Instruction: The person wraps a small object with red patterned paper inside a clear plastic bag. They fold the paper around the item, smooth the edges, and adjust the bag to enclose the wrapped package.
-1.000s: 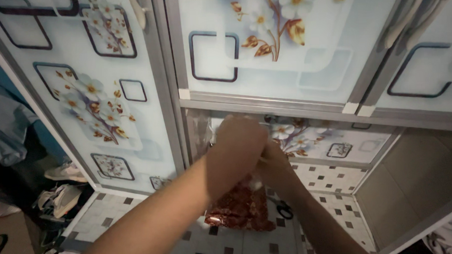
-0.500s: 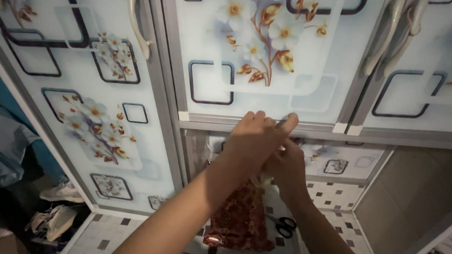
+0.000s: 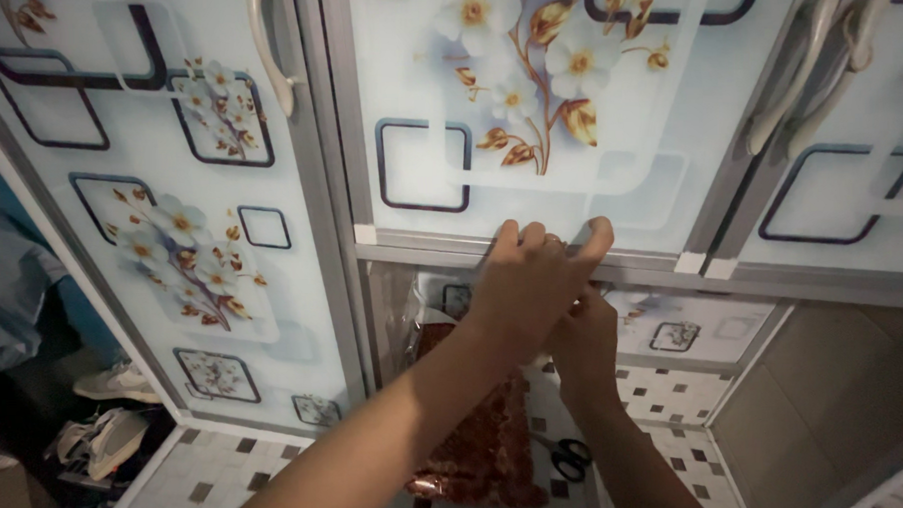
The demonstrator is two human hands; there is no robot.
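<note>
A red patterned sheet (image 3: 483, 433) in clear wrapping hangs in the open lower compartment of a cabinet. Its lower end rests on the tiled shelf (image 3: 677, 396). My left hand (image 3: 528, 286) holds the sheet's top, fingers stretched up against the grey rail (image 3: 421, 247) under the middle floral door (image 3: 526, 101). My right hand (image 3: 587, 341) is just beneath and behind it, closed at the sheet's upper edge. The left hand mostly hides its fingers.
Black-handled scissors (image 3: 568, 452) lie on the tiled shelf right of the sheet. A floral door (image 3: 180, 223) stands at the left, and two cream handles (image 3: 825, 61) are at the upper right. Shoes (image 3: 103, 436) and clothes lie at the lower left.
Both hands have risen from inside the lower compartment to the rail above it, lifting the sheet's top. The view has tilted up slightly.
</note>
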